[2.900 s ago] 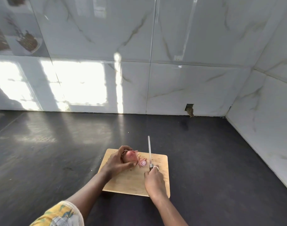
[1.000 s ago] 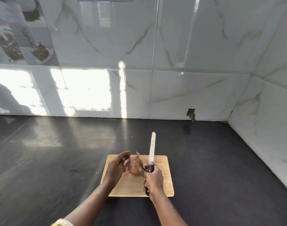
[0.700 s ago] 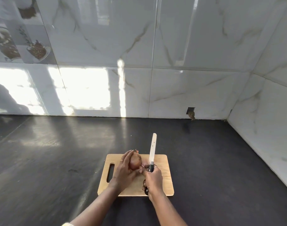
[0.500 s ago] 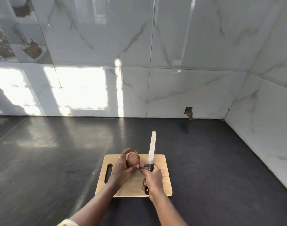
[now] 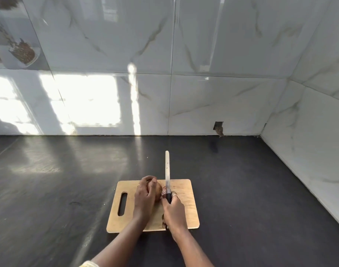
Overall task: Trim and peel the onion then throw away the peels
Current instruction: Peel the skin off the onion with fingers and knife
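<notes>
**Clerk:** Item one, the onion?

**Checker:** Onion (image 5: 157,190), brown-skinned, on the cutting board (image 5: 186,206), in its far half and about midway along its length. The left hand (image 5: 145,198) is curled over it from above, fingers wrapped round the top. Only the onion's right flank shows, turned toward the knife. Long axis: cannot tell, too much of it is covered.

**Clerk:** Item two, the knife?

**Checker:** Knife (image 5: 167,170), pale blade, dark handle. The long axis runs straight away from the person. The handle sits over the middle of the board and the tip reaches past the board's far edge, above the desk (image 5: 251,189). The blade stands on edge just right of the onion. Whether it touches the onion, I cannot tell. The right hand (image 5: 174,211) is clenched round the handle, with a ring on one finger.

**Clerk:** Item three, the board itself?

**Checker:** Wooden, rounded corners, lying flat on the dark desk. Its long axis runs left to right, with a handle slot (image 5: 122,204) at its left end.

**Clerk:** Surroundings?

**Checker:** A marble-look tiled wall (image 5: 213,97) stands behind the board and turns a corner to its right. A small hole (image 5: 218,126) sits low in the wall, beyond the board and to the right.
</notes>
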Tool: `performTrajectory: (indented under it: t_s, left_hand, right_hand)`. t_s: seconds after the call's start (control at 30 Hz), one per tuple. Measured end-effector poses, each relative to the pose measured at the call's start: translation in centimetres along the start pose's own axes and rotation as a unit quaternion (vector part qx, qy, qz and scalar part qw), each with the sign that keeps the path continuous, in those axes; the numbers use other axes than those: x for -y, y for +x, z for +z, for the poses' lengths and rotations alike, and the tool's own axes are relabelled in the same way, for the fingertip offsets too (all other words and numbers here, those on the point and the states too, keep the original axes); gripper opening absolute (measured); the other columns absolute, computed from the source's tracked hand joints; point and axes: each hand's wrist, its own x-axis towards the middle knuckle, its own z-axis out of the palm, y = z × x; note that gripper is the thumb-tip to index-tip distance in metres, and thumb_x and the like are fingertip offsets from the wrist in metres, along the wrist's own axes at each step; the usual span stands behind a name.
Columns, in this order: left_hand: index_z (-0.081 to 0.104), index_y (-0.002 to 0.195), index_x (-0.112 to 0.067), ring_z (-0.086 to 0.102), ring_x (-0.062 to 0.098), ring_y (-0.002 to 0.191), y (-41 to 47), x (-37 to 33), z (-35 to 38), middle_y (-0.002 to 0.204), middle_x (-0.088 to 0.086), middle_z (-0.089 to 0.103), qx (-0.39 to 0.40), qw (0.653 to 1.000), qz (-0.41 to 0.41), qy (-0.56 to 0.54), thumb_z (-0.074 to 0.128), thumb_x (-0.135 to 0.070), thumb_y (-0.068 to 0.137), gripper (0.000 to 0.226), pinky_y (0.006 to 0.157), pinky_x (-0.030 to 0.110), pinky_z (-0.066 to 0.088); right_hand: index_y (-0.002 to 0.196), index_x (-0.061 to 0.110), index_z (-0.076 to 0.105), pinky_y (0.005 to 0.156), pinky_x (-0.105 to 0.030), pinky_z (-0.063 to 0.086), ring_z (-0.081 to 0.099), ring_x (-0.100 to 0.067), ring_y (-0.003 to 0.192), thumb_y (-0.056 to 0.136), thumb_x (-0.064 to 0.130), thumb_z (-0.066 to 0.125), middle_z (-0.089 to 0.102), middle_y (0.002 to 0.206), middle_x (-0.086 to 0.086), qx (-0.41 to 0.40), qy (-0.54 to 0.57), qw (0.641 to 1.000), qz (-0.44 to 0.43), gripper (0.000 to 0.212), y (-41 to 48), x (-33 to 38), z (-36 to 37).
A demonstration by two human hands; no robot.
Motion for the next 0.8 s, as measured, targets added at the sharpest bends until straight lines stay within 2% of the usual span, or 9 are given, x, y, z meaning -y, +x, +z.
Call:
performTrajectory:
  t_s: [0.07, 0.17, 0.27, 0.33, 0.43, 0.5, 0.67, 0.73, 0.8]
  left_hand:
    - [0.053, 0.106, -0.019, 0.055, 0.019, 0.091, -0.1, -0.4, 0.5, 0.096, 0.001, 0.06, -0.047, 0.999, -0.023, -0.006, 0.049, -0.02, 0.094, 0.013, 0.079, 0.025, 0.035]
    - [0.055, 0.115, -0.014, 0.051, 0.017, 0.092, -0.1, -0.7, 0.9, 0.1, 0.0, 0.057, -0.059, 0.998, -0.017, 0.005, 0.049, -0.016, 0.093, 0.023, 0.082, 0.025, 0.035]
    - [0.061, 0.106, -0.009, 0.049, 0.015, 0.091, 0.1, -0.5, 1.1, 0.103, 0.001, 0.054, -0.06, 0.998, 0.002, 0.025, 0.043, -0.027, 0.089, 0.031, 0.083, 0.024, 0.035]
    - [0.062, 0.1, -0.008, 0.05, 0.017, 0.09, 0.6, -0.5, 1.1, 0.1, 0.001, 0.054, -0.063, 0.998, 0.007, 0.028, 0.037, -0.03, 0.082, 0.038, 0.083, 0.025, 0.035]
    - [0.061, 0.092, -0.01, 0.05, 0.017, 0.087, 0.9, -0.7, 1.1, 0.093, -0.001, 0.053, -0.043, 0.997, 0.046, 0.038, 0.03, -0.032, 0.084, 0.039, 0.084, 0.023, 0.037]
    - [0.056, 0.089, -0.017, 0.049, 0.015, 0.084, 0.7, -0.8, 1.0, 0.09, -0.003, 0.053, -0.032, 0.997, 0.063, 0.04, 0.026, -0.038, 0.082, 0.037, 0.078, 0.017, 0.033]
    - [0.047, 0.095, -0.015, 0.05, 0.019, 0.074, 0.5, -1.5, 1.0, 0.077, -0.003, 0.056, -0.018, 1.0, 0.006, 0.016, 0.036, -0.021, 0.094, 0.012, 0.064, 0.021, 0.031]
    - [0.045, 0.096, -0.011, 0.052, 0.01, 0.066, 0.5, -1.9, 1.1, 0.07, -0.007, 0.054, -0.011, 1.0, 0.005, 0.009, 0.038, -0.015, 0.096, 0.008, 0.056, 0.013, 0.034]
    - [0.044, 0.096, -0.01, 0.05, 0.0, 0.065, 0.4, -2.1, 1.2, 0.069, -0.009, 0.052, -0.001, 1.0, -0.003, 0.007, 0.039, -0.009, 0.096, 0.005, 0.055, 0.005, 0.036]
  right_hand:
    - [0.102, 0.015, 0.057, 0.066, -0.038, 0.049, 0.056, -0.016, 0.065, 0.095, 0.032, 0.047, 0.065, 0.084, -0.003, -0.012, -0.031, 0.999, -0.013, 0.02, -0.2, 0.3, -0.2]
    - [0.116, 0.013, 0.054, 0.074, -0.033, 0.049, 0.058, -0.017, 0.081, 0.098, 0.033, 0.042, 0.067, 0.108, -0.01, 0.0, -0.077, 0.997, -0.029, 0.03, -0.3, 0.7, -0.5]
    - [0.132, 0.009, 0.046, 0.084, -0.027, 0.042, 0.058, -0.02, 0.104, 0.1, 0.035, 0.038, 0.06, 0.127, -0.009, 0.031, -0.136, 0.99, -0.029, 0.042, -0.8, 1.4, -0.9]
    - [0.133, 0.008, 0.045, 0.087, -0.028, 0.042, 0.056, -0.025, 0.114, 0.101, 0.036, 0.034, 0.058, 0.129, -0.009, 0.037, -0.156, 0.987, -0.025, 0.044, -1.2, 1.8, -1.2]
    - [0.128, 0.005, 0.047, 0.086, -0.032, 0.043, 0.055, -0.03, 0.114, 0.102, 0.034, 0.03, 0.058, 0.126, -0.013, 0.031, -0.179, 0.983, -0.014, 0.042, -1.6, 2.4, -1.5]
    - [0.124, 0.004, 0.048, 0.086, -0.034, 0.043, 0.056, -0.031, 0.112, 0.102, 0.033, 0.029, 0.058, 0.124, -0.015, 0.028, -0.19, 0.981, -0.012, 0.041, -1.8, 2.5, -1.4]
    - [0.119, 0.003, 0.046, 0.08, -0.037, 0.046, 0.062, -0.031, 0.101, 0.102, 0.034, 0.028, 0.062, 0.115, -0.016, 0.012, -0.18, 0.983, -0.027, 0.039, -2.2, 2.5, -0.9]
    - [0.118, 0.005, 0.044, 0.082, -0.039, 0.048, 0.062, -0.03, 0.1, 0.102, 0.032, 0.028, 0.062, 0.113, -0.014, 0.01, -0.182, 0.983, -0.031, 0.035, -2.4, 2.6, -0.8]
    - [0.117, 0.008, 0.043, 0.083, -0.041, 0.05, 0.062, -0.03, 0.099, 0.102, 0.03, 0.026, 0.063, 0.112, -0.013, 0.014, -0.184, 0.982, -0.03, 0.032, -2.5, 2.6, -0.8]
